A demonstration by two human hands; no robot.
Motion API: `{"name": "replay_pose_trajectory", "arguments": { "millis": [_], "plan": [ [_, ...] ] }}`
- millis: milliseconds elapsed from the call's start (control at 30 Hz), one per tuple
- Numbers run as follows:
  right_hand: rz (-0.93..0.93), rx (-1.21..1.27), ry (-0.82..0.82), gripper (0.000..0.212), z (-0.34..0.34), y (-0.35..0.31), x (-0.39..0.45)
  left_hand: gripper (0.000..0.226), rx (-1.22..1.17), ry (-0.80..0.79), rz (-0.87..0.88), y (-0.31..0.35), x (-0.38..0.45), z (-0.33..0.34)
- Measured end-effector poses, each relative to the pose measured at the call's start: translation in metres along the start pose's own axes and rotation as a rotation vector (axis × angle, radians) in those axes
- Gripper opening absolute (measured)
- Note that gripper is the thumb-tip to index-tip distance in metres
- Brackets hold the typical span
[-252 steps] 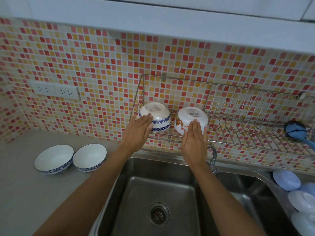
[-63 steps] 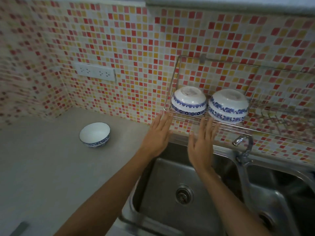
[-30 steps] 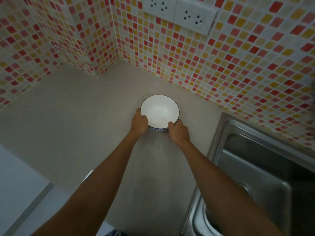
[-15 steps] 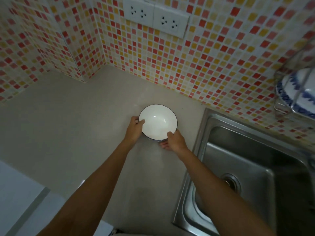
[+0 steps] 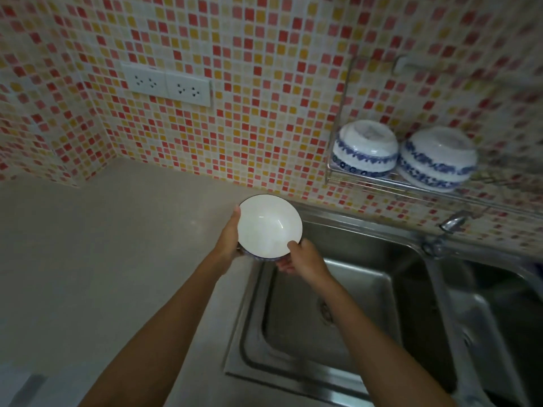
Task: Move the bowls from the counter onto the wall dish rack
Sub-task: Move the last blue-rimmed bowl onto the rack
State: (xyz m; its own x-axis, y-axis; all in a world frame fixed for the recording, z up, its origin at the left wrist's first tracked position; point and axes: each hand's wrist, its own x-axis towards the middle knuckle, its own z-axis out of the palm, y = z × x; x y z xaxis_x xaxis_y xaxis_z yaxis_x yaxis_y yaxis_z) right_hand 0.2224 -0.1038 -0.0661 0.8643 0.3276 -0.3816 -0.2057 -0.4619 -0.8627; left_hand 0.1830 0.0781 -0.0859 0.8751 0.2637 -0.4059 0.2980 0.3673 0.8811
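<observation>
Both hands grip one white bowl (image 5: 269, 226) mouth-up over the sink's (image 5: 332, 327) left edge: left hand (image 5: 228, 240) on its side, right hand (image 5: 302, 259) underneath for support. Two blue-patterned bowls (image 5: 364, 148) drain upside-down on the wall dish rack (image 5: 411, 183).

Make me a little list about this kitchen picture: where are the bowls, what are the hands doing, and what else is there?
held bowl: white bowl, open side up, over the edge between counter and sink
left hand: gripping the bowl's left side
right hand: gripping its near right edge
bowls on rack: two blue-patterned bowls, upside down, side by side
rack: wire wall dish rack on the tiled wall
counter: no bowls showing on it
sink: steel, faucet at its back
wall: double power outlet
</observation>
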Motion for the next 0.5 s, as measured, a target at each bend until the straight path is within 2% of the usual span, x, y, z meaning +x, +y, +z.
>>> {"name": "replay_pose_trajectory", "arguments": {
  "millis": [133, 267, 400, 500],
  "plan": [
    [-0.173, -0.095, 0.107, 0.042, -0.06, -0.014, -0.018, 0.046, -0.016, -0.03, 0.167, 0.031, -0.031, 0.059],
    [-0.462, -0.201, 0.285, 0.033, -0.117, -0.04, -0.045, 0.041, -0.052, -0.035, 0.286, 0.057, -0.054, 0.098],
    [-0.678, -0.25, 0.524, 0.022, -0.171, -0.058, -0.056, 0.046, -0.018, -0.024, 0.395, 0.074, -0.072, 0.123],
    [-0.722, -0.342, 0.682, 0.034, -0.207, -0.058, -0.041, 0.051, 0.026, 0.003, 0.437, 0.08, -0.078, 0.141]
  ]
}}
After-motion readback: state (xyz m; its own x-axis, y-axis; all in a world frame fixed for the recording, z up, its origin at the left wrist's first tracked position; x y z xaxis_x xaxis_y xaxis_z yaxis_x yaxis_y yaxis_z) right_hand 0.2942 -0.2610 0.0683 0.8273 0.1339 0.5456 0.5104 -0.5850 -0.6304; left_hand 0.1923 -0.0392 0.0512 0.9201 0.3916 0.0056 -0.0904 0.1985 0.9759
